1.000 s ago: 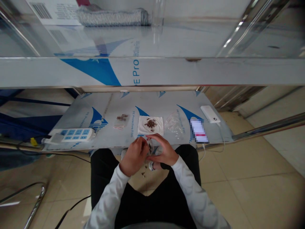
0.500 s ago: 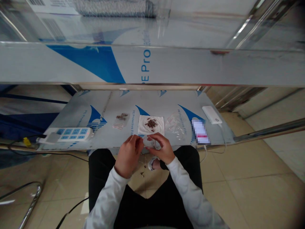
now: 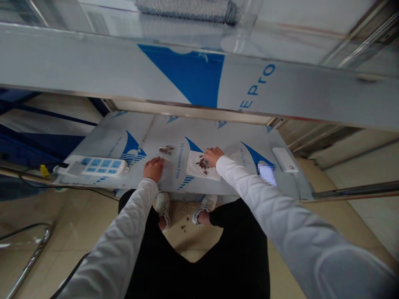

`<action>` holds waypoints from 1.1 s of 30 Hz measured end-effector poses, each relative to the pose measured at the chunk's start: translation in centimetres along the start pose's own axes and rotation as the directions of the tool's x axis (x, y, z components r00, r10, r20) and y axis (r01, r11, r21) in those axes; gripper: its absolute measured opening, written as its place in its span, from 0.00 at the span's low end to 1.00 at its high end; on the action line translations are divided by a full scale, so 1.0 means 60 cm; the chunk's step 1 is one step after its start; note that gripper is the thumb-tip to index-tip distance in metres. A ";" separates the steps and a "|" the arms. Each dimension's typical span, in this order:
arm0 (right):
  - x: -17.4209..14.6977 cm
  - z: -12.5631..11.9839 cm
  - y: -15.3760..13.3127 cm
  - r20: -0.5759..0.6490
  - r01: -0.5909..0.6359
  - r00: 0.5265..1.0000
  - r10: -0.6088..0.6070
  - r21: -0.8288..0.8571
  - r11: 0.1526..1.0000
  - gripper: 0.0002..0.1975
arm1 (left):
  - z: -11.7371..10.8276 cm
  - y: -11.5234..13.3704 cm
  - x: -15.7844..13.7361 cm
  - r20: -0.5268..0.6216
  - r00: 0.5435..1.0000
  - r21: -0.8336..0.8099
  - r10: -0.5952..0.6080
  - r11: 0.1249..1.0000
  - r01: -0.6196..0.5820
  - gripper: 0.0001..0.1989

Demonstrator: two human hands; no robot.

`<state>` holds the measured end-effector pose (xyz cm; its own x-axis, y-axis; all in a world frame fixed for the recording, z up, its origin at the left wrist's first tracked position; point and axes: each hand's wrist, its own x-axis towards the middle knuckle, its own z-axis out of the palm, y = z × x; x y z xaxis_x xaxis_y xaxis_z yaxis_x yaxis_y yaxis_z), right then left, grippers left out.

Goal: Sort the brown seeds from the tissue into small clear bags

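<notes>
My left hand (image 3: pixel 153 169) is low over the table at the spot with thin pale strips, mostly hidden beneath it. Its fingers are bent together, and what they pinch is too small to make out. Just beyond it lies a clear bag (image 3: pixel 166 150) of small brown metal pieces. My right hand (image 3: pixel 213 156) reaches to the right side of a white cloth (image 3: pixel 195 169), fingers curled down at a loose pile of small brown metal pieces (image 3: pixel 203 164). Something clear and greyish shows under those fingers, too blurred to name.
A white power strip (image 3: pixel 99 167) lies at the left of the table (image 3: pixel 149 128). On the right are a phone (image 3: pixel 267 174) and a white power bank (image 3: pixel 284 160) with a cable. An upper shelf edge (image 3: pixel 118 66) crosses overhead. A few small pieces (image 3: pixel 183 228) lie on the floor.
My hands have parted from the small clear plastic item they held together at the table's front edge. The left moved left to the strips, the right forward to the pile. The view has tilted.
</notes>
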<state>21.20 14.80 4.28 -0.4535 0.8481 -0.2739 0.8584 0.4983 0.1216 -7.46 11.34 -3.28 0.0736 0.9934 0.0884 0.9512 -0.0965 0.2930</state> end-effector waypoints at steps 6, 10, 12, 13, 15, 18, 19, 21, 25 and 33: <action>0.014 0.000 -0.011 0.035 0.078 0.997 -0.075 -0.099 0.992 0.14 | -0.006 -0.007 -0.003 0.064 0.997 0.049 0.048 0.997 -0.052 0.17; 0.009 -0.005 -0.017 -0.013 0.099 0.995 -0.101 -0.115 0.988 0.13 | -0.020 0.005 0.001 0.081 0.996 0.072 0.047 0.996 -0.053 0.17; 0.004 -0.010 -0.016 -0.042 0.103 0.993 -0.108 -0.110 0.989 0.13 | -0.032 0.012 0.005 0.061 0.998 0.084 0.029 0.996 -0.034 0.16; 0.000 -0.013 -0.013 -0.051 0.107 0.992 -0.113 -0.109 0.988 0.13 | -0.039 0.015 0.006 0.042 0.999 0.089 0.015 0.996 -0.019 0.16; -0.014 -0.017 0.003 -0.071 0.105 0.991 -0.112 -0.094 0.990 0.15 | -0.056 0.021 0.006 -0.008 1.000 0.092 -0.025 0.995 0.025 0.17; -0.050 -0.004 0.050 -0.170 -0.028 0.985 0.033 0.033 0.999 0.24 | -0.084 0.031 -0.009 -0.115 0.985 0.062 -0.126 0.989 0.134 0.18; -0.065 0.008 0.069 -0.213 -0.121 0.966 0.145 0.120 0.985 0.26 | -0.092 0.037 -0.019 -0.163 0.971 0.006 -0.174 0.984 0.177 0.18; -0.096 0.041 0.105 -0.243 -0.325 0.882 0.404 0.307 0.895 0.27 | -0.100 0.055 -0.043 -0.233 0.930 -0.190 -0.283 0.952 0.241 0.17; -0.146 0.108 0.127 -0.221 -0.523 0.714 0.664 0.462 0.716 0.30 | -0.086 0.118 -0.096 -0.098 0.894 -0.673 -0.438 0.691 0.264 0.16; -0.211 0.064 -0.090 -0.381 0.132 0.566 0.731 0.917 0.377 0.16 | -0.055 0.271 -0.155 0.219 0.936 -0.959 -0.274 0.117 0.259 0.14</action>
<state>23.20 0.68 3.43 0.2790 0.9130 0.2977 0.4833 0.1343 -0.8651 6.31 0.31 3.79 -0.1264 0.9702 -0.2067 -0.1567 0.1862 0.9699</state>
